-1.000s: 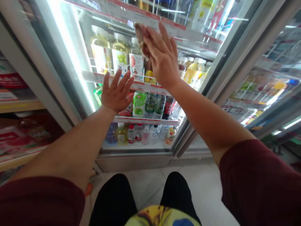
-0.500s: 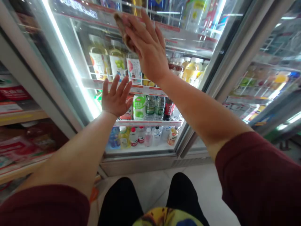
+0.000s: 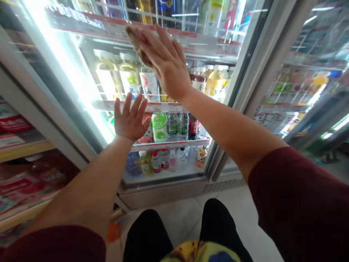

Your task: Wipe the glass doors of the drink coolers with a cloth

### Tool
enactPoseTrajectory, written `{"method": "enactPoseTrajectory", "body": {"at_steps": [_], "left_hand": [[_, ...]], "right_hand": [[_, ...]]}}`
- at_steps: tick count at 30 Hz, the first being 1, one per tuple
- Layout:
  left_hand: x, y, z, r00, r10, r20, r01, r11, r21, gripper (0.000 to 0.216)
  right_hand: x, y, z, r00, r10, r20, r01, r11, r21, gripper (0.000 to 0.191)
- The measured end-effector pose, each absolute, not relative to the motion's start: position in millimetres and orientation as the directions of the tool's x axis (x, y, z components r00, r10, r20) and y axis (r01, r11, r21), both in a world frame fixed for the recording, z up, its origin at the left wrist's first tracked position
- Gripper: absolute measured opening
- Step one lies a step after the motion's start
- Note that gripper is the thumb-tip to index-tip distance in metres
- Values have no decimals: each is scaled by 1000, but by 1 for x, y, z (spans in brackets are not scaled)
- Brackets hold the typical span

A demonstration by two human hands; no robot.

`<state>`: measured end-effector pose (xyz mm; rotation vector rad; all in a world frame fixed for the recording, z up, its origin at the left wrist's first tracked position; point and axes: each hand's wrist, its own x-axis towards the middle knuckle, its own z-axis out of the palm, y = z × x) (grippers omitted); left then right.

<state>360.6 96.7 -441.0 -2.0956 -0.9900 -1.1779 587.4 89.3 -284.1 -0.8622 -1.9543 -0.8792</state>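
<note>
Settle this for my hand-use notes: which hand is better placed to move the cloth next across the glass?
Probably the right hand: it holds the cloth high at the glass. The left hand is lower, spread open, showing no cloth.

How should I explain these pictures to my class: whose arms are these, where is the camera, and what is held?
No machine is at work here, only a person using bare hands. Every picture comes from one camera worn on the head, looking forward and down, so the arms reach away and the knees show below. Ahead is a glass door, with bottles standing on shelves behind it. The right hand holds a brown cloth up at the door. The left hand is lower, fingers spread, holding nothing.
</note>
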Motion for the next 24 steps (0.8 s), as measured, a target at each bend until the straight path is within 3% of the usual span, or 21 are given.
{"method": "enactPoseTrajectory", "body": {"at_steps": [6,10,13,17,20,24], "left_hand": [[362,99,-441,347,368,863,801,-595,-68,80],[363,98,-439,333,388,860,812,-581,-53,82],[364,97,-437,343,399,850,835,-544,-82,81],[365,97,-437,336,434,836,863,-497,-89,92],[365,97,-437,323,415,850,850,-522,-68,89],[364,95,-437,330,403,854,819,-572,-46,82]], "right_hand": [[620,62,-316,-696,288,658,635,675,376,58],[630,62,-286,-576,285,766,732,598,328,66],[636,65,-294,-441,307,844,814,533,231,64],[650,62,-322,-594,348,725,713,646,274,58],[662,64,-306,-690,342,637,645,689,329,59],[672,72,-279,-466,311,828,808,531,256,60]]}}
